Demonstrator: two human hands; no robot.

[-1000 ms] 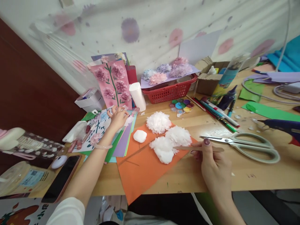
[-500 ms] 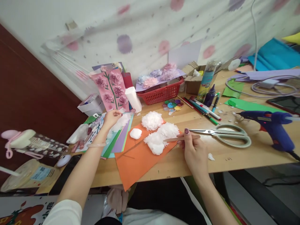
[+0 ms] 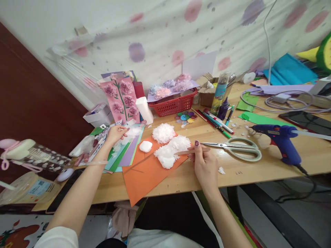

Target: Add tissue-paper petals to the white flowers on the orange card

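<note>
My right hand (image 3: 206,168) pinches a flat wooden craft stick (image 3: 186,151) near the table's front. The stick's far end touches a fluffy white paper cluster (image 3: 167,159) on an orange sheet (image 3: 144,179). Behind that cluster sits a round ruffled white pom-pom (image 3: 163,133), and a smooth white pad (image 3: 146,146) lies to its left. My left hand (image 3: 115,135) is reached out over the coloured papers, thumb and fingertips pressed together beside thin white tissue scraps (image 3: 132,133). Whatever is between those fingers is too small to make out.
Scissors (image 3: 232,148) and a blue glue gun (image 3: 279,137) lie to the right. Pens (image 3: 219,122), a purple bottle (image 3: 223,109) and a red basket (image 3: 173,104) stand behind. A pink flower card (image 3: 121,98) leans at the back left. A drink cup (image 3: 31,189) is far left.
The view has turned slightly right, so things appear shifted left. My left hand has drawn back a little from the far end of the tissue scraps. My right hand keeps the stick.
</note>
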